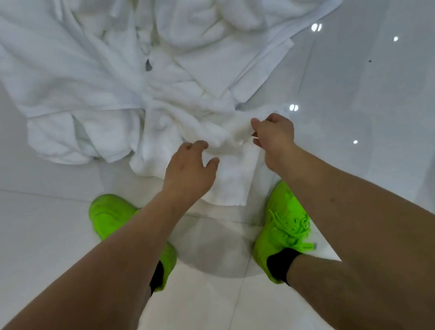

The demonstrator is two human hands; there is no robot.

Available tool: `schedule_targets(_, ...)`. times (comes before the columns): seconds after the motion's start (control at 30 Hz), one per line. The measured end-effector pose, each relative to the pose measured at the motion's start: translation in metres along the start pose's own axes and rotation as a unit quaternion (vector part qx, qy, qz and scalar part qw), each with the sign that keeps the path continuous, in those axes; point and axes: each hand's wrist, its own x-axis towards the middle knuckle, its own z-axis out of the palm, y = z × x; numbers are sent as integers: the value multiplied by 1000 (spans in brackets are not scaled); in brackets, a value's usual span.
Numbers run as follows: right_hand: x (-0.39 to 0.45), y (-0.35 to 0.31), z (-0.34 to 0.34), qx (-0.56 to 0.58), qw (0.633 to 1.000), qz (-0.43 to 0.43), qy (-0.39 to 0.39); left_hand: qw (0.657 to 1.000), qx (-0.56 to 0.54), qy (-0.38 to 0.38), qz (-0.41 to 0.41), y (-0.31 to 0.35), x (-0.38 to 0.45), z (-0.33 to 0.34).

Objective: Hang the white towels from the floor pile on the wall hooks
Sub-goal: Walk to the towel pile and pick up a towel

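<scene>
The floor (39, 248) is glossy pale tile with thin grout lines, and small ceiling lights reflect in it as bright dots toward 3 o'clock and 6 o'clock. A dark edge of some fitting shows at 4 o'clock, too cut off to identify. The pile (117, 66) of white towels spreads from 12 o'clock down to the centre, crumpled and overlapping, with flatter folded pieces toward 2 o'clock. Two bright green shoes (282, 228) with black socks stand at about 6 o'clock, one on each side of the near tip of the pile. A towel (229, 174) at the pile's near end trails toward the feet, its lower edge lying between the shoes. The left hand (191, 168) reaches in from 7 o'clock, fingers curled into the towel's bunched edge, grasping it. The right hand (273, 133), coming from 4 o'clock, pinches the same bunched fold between thumb and fingers, just right of the left hand. The towel lies directly under and between both hands.
</scene>
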Motion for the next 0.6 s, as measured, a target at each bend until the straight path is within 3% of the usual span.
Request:
schedule_targets(0.3,-200,-91,-71,-2,995,-52,-87,998,28,50,39,124,-129,-144)
schedule_targets(0.6,-433,-274,-220,6,966,-193,-169,965,111,161,175,322,-298,-338)
